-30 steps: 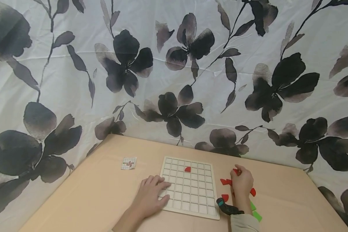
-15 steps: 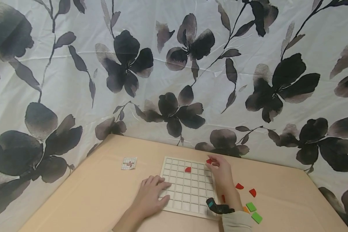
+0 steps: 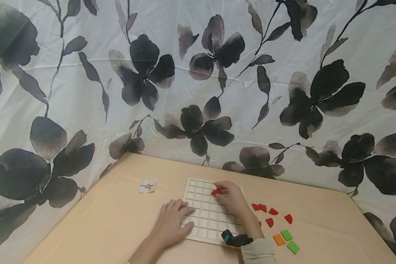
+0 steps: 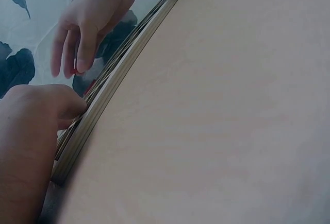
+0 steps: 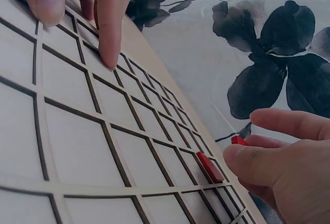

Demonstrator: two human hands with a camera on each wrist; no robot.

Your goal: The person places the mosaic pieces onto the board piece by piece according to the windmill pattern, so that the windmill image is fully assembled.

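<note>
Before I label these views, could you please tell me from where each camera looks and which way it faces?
Head: worn on the head, facing forward and down at the grid board and floral backdrop; left grip and right grip show.
Left wrist: worn there, facing the board's side and tabletop; both grips show.
Right wrist: worn there, facing low across the board towards the backdrop; right grip, pinching one red piece, and left fingers show.
Head and right wrist share a second piece on the board.
</note>
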